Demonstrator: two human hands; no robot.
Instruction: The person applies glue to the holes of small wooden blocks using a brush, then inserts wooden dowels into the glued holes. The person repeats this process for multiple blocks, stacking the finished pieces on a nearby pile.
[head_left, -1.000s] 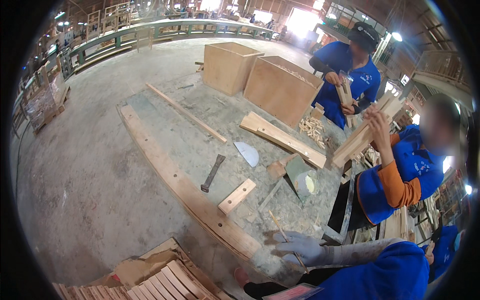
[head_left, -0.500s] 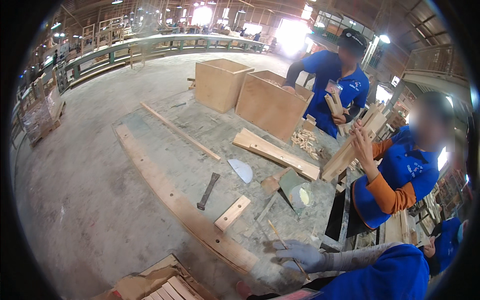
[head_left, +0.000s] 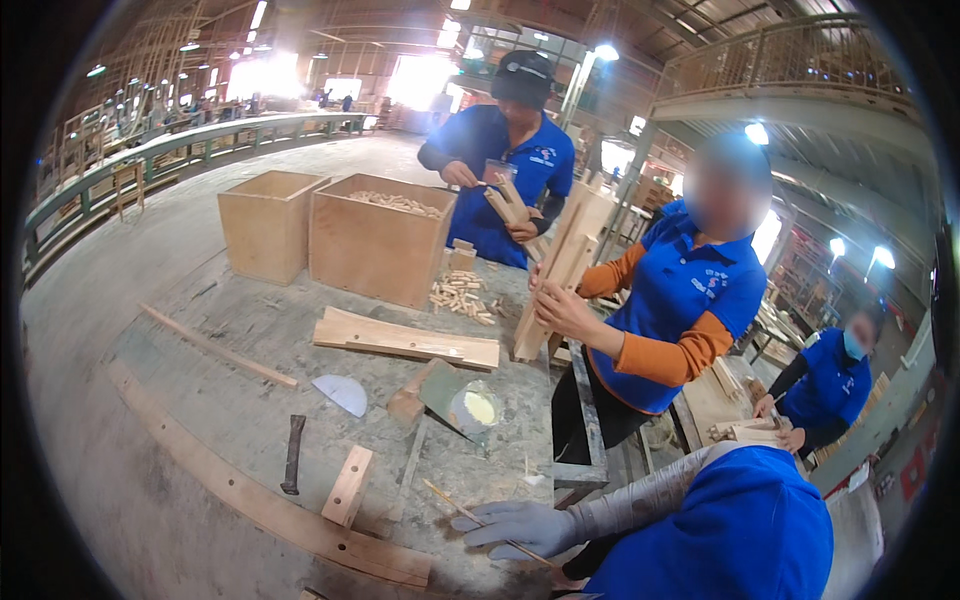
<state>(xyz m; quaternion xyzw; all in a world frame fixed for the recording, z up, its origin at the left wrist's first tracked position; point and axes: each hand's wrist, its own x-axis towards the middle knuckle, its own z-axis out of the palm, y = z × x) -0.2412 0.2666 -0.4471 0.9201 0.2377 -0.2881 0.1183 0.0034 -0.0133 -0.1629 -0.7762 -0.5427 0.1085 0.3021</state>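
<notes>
My right hand [head_left: 515,527], in a grey glove with a grey sleeve, reaches in from the lower right, low over the near edge of the worktable. A thin wooden stick [head_left: 452,498] runs slantwise through its fingers, which are fairly straight around it. Just left of the hand lies a short wooden block with holes [head_left: 348,487]. Beyond the hand is a round dish of pale yellow paste [head_left: 480,408], set beside a dark green sheet [head_left: 440,392] and a brown piece. My left hand does not show.
A hammer-like metal tool [head_left: 294,455], a pale half-round scraper [head_left: 341,394] and a long curved board [head_left: 230,483] lie on the worktable [head_left: 250,350]. Wooden boxes [head_left: 375,245] and piled dowels [head_left: 464,297] stand farther back. Two co-workers [head_left: 505,150] [head_left: 690,270] hold wooden parts across the table.
The view has swung right, so the table sits farther left and another worker shows more at the right. My right hand still has the stick. The far co-worker's hand has come out of the box.
</notes>
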